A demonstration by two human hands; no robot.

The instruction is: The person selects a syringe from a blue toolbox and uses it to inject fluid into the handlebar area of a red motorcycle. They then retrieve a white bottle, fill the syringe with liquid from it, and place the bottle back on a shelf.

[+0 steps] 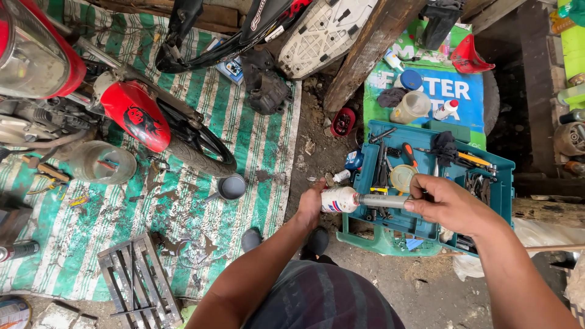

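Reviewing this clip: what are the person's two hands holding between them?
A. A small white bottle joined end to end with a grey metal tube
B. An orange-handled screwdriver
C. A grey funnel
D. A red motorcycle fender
A: the left hand grips the small white bottle while the right hand holds the grey metal tube in line with it, above the teal tool tray.

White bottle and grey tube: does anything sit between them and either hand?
Nothing visible does. The left hand grips the white bottle directly, and the right hand pinches the grey tube joined to it, above the teal toolbox.
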